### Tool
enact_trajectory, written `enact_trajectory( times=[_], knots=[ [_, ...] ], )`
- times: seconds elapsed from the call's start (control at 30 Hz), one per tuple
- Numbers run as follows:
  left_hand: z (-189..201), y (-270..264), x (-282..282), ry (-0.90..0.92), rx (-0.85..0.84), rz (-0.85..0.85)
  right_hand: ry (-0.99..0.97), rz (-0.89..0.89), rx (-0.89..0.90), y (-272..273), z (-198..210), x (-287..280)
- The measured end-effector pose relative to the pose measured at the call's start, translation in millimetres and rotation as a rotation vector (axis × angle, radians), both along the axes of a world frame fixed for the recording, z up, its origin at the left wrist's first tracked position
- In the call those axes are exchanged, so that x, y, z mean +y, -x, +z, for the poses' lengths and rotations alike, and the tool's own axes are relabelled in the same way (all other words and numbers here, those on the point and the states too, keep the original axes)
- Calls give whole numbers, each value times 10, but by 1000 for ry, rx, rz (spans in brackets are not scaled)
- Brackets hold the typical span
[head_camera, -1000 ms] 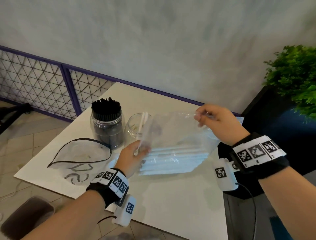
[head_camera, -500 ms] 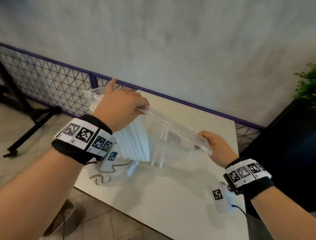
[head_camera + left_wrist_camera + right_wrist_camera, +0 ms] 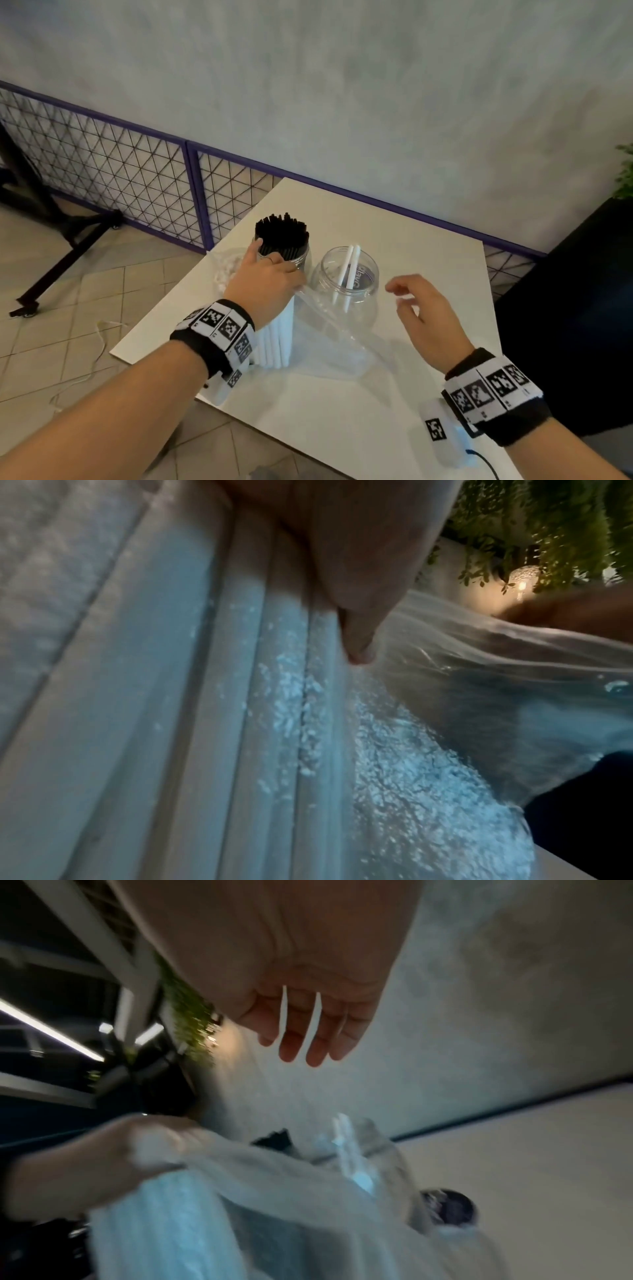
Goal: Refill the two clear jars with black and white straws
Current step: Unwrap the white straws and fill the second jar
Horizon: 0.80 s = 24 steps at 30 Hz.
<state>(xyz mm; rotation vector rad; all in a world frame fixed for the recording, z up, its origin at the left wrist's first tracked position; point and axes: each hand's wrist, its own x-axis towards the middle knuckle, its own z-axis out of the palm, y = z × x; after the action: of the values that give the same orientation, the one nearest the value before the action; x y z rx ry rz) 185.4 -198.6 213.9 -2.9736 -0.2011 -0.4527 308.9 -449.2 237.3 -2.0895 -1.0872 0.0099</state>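
The white tabletop (image 3: pixel 394 394) lies under both hands. On it, past the left hand (image 3: pixel 265 286), a clear jar (image 3: pixel 286 253) is packed full of black straws (image 3: pixel 281 232), so that part looks done. Just beside it, between the two hands, the second clear jar (image 3: pixel 346 291) is nearly empty; only two white straws (image 3: pixel 346 274) are leaning inside. This jar is what is left to fill.

A clear plastic bag (image 3: pixel 329 329) full of white straws (image 3: pixel 275 339) is stood up on the tabletop under the left hand. Its top is gripped by that hand, fingers curled round the bundle. The loose side of the bag is draped in front of the empty jar and could get in the way.

The right hand (image 3: pixel 424 315) is held up near the empty jar with fingers spread loose, and nothing is held in it.

A purple wire fence (image 3: pixel 191 192) is seen beyond the tabletop. An emptied bag (image 3: pixel 227 270) seems to lie past the left hand.
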Motion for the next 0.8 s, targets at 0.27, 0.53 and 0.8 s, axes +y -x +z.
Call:
enact_trajectory(
  times=[0.27,0.53,0.8],
  knots=[
    [-116,49,-29,120,-99,-87,466,183,-558,601,-72,647],
    [-124,104,61,304,-89,-143,274,82,-443,557,-76,777],
    [25,163,179,380,-98,-169,277,-36,-530,502,-131,864]
  ],
)
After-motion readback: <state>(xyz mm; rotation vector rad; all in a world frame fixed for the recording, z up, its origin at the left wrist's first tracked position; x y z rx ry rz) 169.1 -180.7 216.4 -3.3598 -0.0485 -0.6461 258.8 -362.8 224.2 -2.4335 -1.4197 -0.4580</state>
